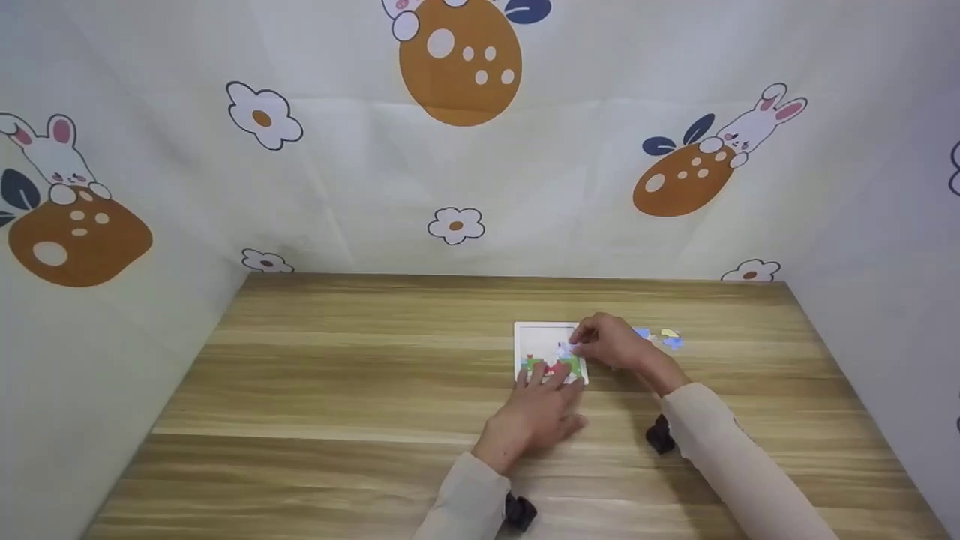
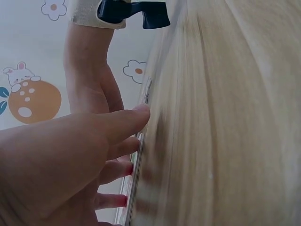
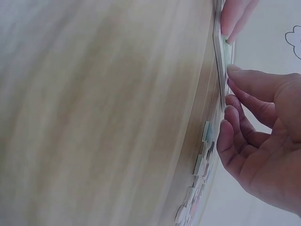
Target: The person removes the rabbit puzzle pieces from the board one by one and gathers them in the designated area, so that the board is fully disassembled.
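A square jigsaw puzzle board (image 1: 540, 335) with a white border lies on the wooden table. Colourful pieces fill its lower part, while the upper part shows bare backing. My left hand (image 1: 536, 412) lies over the near edge with fingers spread, the fingertips pressing on the fitted pieces. At the board's right side, my right hand (image 1: 611, 343) pinches a small puzzle piece (image 1: 574, 349) between thumb and index finger, right at the surface. Most of that piece is hidden by the fingertips. In the right wrist view the other fingers (image 3: 226, 141) are curled beside the board's edge.
Several loose puzzle pieces (image 1: 671, 339) lie right of the board, partly behind the right hand; the right wrist view shows them flat on the table (image 3: 117, 117). A patterned cloth (image 1: 360, 172) walls the table's back and sides. Black mounts (image 1: 519, 512) sit at both wrists.
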A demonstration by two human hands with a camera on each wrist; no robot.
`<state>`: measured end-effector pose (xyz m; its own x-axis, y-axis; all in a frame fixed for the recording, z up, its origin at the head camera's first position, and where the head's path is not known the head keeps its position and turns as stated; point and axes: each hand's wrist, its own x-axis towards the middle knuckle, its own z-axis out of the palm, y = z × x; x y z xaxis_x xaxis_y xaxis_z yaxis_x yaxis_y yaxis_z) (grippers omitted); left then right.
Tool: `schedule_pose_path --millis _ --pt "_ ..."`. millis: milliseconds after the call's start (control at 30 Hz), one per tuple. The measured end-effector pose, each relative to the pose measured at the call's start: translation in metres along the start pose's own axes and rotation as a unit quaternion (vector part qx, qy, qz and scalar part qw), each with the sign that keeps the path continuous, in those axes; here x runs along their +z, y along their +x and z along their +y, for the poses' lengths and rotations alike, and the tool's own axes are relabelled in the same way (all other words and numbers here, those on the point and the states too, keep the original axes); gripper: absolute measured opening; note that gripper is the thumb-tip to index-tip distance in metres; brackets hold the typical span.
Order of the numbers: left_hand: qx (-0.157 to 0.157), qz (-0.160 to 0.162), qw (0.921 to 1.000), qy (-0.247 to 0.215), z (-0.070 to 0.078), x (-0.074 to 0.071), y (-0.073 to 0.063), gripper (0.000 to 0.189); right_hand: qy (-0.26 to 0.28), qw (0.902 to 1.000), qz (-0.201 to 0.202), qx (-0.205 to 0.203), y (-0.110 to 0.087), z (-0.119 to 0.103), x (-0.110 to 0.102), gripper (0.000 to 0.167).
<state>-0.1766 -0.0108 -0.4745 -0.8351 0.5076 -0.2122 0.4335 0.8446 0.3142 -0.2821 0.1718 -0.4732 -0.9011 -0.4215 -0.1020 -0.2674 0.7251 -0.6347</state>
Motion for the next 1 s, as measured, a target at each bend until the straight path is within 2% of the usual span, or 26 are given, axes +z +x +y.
schedule_pose_path --millis 633,733,900,1000 --pt "-0.004 -0.007 1.0000 0.000 -0.001 0.001 0.003 0.059 0.064 0.9979 0.011 0.004 -0.006 -0.001 -0.004 0.005" --pt "-0.004 -0.009 0.9999 0.003 -0.001 0.001 0.002 0.059 0.080 0.9966 0.022 0.003 -0.008 0.000 -0.004 0.005" --pt "-0.004 -0.006 0.9999 0.007 0.000 0.001 0.001 0.060 0.111 0.9929 0.043 0.003 -0.011 0.005 -0.012 0.009" --pt "-0.004 -0.005 1.0000 0.006 0.001 0.001 0.000 0.061 0.112 0.9925 0.047 0.011 -0.017 0.013 -0.020 0.010"
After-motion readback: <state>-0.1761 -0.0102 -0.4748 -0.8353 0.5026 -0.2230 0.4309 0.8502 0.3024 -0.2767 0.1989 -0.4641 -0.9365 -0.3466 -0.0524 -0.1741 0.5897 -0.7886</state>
